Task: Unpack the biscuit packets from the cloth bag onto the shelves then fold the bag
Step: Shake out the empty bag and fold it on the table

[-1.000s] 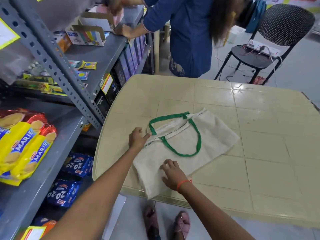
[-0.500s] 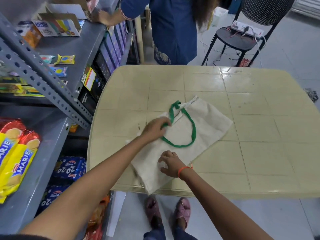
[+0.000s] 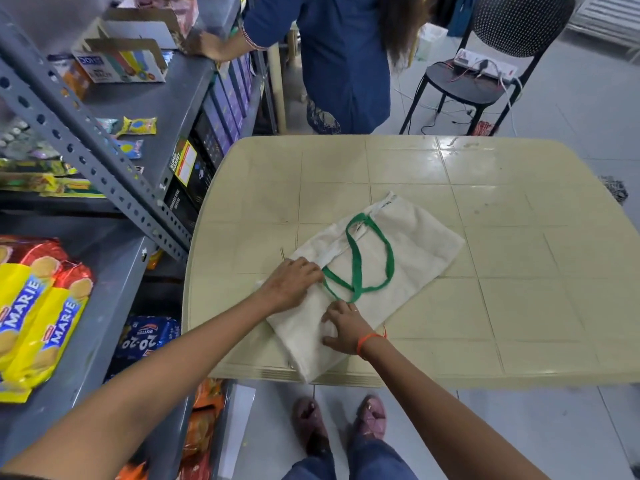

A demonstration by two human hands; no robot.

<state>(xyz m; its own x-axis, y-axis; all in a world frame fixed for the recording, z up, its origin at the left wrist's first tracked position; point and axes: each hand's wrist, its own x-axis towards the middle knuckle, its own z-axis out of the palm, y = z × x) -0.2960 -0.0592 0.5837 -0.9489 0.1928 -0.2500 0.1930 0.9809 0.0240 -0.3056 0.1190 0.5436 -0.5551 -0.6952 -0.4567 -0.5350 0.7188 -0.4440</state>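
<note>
The cream cloth bag with green handles lies flat on the beige table, near its front left corner. Its left part is folded over toward the middle. My left hand rests on that folded edge, with the fingers curled onto the cloth beside the handles. My right hand presses down on the near end of the bag with its fingers spread. Yellow and red Marie biscuit packets lie on the grey shelf at the left.
Blue 20-20 biscuit packets sit on a lower shelf level, orange packets below them. Another person in blue stands at the shelf beyond the table. A black chair carrying a power strip stands at the back right. The slanted shelf post is close to the table's left edge.
My left hand has carried the bag's left edge over onto the bag and now presses the fold. The green handles have bunched narrower. My right hand stayed on the near end.
</note>
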